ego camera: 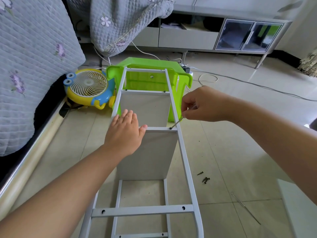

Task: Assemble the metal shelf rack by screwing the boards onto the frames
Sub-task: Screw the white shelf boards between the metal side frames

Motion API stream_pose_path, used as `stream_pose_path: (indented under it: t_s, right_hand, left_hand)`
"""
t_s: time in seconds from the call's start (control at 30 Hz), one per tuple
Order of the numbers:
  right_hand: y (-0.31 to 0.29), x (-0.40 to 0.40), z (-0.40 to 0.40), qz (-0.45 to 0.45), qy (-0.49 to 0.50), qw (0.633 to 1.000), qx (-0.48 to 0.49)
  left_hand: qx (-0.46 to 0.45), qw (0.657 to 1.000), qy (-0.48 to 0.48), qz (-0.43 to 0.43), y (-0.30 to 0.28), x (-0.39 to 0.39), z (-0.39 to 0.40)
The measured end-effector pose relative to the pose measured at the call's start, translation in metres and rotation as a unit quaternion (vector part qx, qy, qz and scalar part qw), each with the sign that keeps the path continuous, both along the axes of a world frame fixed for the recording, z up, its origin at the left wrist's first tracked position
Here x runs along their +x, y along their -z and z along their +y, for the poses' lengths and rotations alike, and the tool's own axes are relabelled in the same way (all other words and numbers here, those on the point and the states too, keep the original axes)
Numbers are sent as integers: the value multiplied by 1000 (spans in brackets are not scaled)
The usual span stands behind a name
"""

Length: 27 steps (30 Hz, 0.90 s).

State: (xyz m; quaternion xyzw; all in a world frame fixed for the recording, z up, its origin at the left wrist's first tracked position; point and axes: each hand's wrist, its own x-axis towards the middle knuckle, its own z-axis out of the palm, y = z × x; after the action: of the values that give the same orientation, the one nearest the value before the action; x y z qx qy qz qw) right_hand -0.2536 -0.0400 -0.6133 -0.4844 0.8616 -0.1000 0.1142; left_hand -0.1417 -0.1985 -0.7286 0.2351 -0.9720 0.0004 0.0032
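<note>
Metal frame [182, 145] seems stiff; my flat left hand [125, 133] steadies its rail, right hand [202, 104] pinches the key [176, 123].

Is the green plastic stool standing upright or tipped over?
Tipped over. The green stool lies on its side on the floor, its hollow underside and legs facing the camera, with the far end of the white metal frame against it.

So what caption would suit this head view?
Left hand steadies the board while right hand drives a screw into the frame.
</note>
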Motion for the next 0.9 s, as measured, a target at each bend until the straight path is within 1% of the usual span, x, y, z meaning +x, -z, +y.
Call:
stream_pose_path:
  t_s: [0.1, 0.17, 0.23, 0.27, 0.3, 0.33, 0.37, 0.43, 0.57, 0.7, 0.77, 0.8, 0.83, 0.9]
  right_hand:
    - [-7, 1, -6, 7, 5, 1000, 30]
    - [-12, -3, -17, 15, 19, 997, 78]
    - [-13, -8, -30, 9, 55, 989, 137]
    - [-13, -10, -36, 6, 80, 985, 152]
    - [-13, -11, -41, 16, 93, 982, 162]
    - [-14, -11, -45, 46, 88, 981, 169]
    - [-15, -8, -46, 79, 70, 979, 175]
    - [-17, -5, -45, 130, -2, 973, 193]
    - [-25, 4, -38, 169, -116, 955, 216]
    - [-29, 8, -41, 238, -133, 934, 230]
    - [-28, 6, -48, 234, -117, 935, 237]
    - [-28, 4, -53, 216, -93, 941, 242]
    - [-28, 2, -58, 178, -60, 952, 244]
    - [-30, -4, -66, 73, 11, 962, 265]
  left_hand:
    - [2, 1000, 0, -3, 0, -1, -1]
    - [4, 1000, -1, -6, 0, -1, -1]
    - [8, 1000, -3, -9, 0, -1, -1]
    - [10, 1000, -4, -9, 0, -1, 0]
    - [12, 1000, -5, -10, -1, -1, 0]
    - [15, 1000, -5, -12, -1, -1, 0]
    - [17, 1000, -5, -15, -2, 0, 0]
    - [19, 1000, -5, -17, -1, -1, 0]
    - [18, 1000, -5, -16, -1, -1, -1]
    - [17, 1000, -8, -19, -1, -3, -1]
    - [19, 1000, -9, -18, -1, -3, -1]
    - [19, 1000, -10, -15, -1, -3, 0]
    - [16, 1000, -12, -16, -1, -3, 1]
    - [8, 1000, -17, -21, 0, 0, 4]
